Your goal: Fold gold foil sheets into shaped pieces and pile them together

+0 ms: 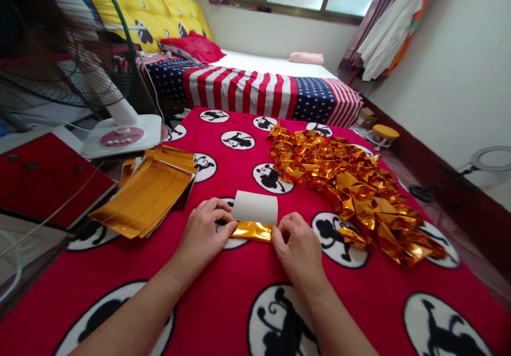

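A sheet of gold foil paper (pixel 255 208) lies in front of me, white side up, its near edge folded over into a shiny gold strip. My left hand (pixel 209 225) pinches the left end of that fold between thumb and fingers. At the right end, my right hand (pixel 297 244) grips the fold the same way, fingers curled. To the left rests a stack of flat gold foil sheets (pixel 146 193). On the right spreads a large pile of folded gold foil pieces (pixel 351 185), with one piece nearest my right hand.
Everything lies on a red cloth (pixel 223 303) with black-and-white figure patterns. A fan (pixel 120 127) stands at the left beside a dark red panel (pixel 51 175). Beyond the cloth is a bed (pixel 255 87). A yellow stool (pixel 385 131) and a ring-topped stand (pixel 493 159) are at the right.
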Motion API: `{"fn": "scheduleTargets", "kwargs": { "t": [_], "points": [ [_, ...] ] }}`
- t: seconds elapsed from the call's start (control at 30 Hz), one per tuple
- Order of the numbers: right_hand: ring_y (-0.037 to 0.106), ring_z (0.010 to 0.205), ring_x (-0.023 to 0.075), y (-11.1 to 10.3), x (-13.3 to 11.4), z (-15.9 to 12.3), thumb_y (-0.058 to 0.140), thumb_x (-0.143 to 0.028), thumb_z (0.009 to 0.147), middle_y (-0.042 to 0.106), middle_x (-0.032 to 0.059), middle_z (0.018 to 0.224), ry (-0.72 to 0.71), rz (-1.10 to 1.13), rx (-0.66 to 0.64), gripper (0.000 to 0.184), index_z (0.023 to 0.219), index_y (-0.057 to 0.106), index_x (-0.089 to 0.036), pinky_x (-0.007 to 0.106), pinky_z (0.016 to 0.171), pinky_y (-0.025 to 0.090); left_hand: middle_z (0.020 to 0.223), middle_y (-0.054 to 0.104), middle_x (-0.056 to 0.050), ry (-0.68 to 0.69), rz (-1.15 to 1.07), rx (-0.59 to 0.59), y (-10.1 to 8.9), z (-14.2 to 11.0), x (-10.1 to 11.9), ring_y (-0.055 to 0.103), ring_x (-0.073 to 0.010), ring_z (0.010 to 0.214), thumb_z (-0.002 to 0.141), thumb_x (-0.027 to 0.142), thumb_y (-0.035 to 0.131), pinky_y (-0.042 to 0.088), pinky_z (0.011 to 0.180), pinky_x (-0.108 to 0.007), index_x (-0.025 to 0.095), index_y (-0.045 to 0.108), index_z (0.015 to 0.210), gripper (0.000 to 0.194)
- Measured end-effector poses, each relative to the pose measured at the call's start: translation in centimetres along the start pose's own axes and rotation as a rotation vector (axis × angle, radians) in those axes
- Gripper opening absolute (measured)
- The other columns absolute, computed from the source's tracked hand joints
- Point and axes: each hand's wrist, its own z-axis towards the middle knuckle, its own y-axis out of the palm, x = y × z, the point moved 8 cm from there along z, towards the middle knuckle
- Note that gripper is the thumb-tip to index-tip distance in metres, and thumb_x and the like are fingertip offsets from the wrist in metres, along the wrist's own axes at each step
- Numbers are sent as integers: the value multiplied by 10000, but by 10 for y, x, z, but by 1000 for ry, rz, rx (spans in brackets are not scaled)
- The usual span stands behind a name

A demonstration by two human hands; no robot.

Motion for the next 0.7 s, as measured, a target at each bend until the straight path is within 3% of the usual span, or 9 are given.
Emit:
{"fn": "scheduleTargets", "kwargs": {
  "t": [0.7],
  "points": [
    [536, 678, 155, 0, -1, 0, 542, -164, 835, 565, 19, 752, -1, -5, -2, 230, 616, 485, -205, 287, 628, 341, 893, 669, -44, -31, -53, 16, -2, 1, -2, 612, -201, 871, 769, 217, 671, 485, 812, -338, 196, 685, 631, 140]
  ]
}}
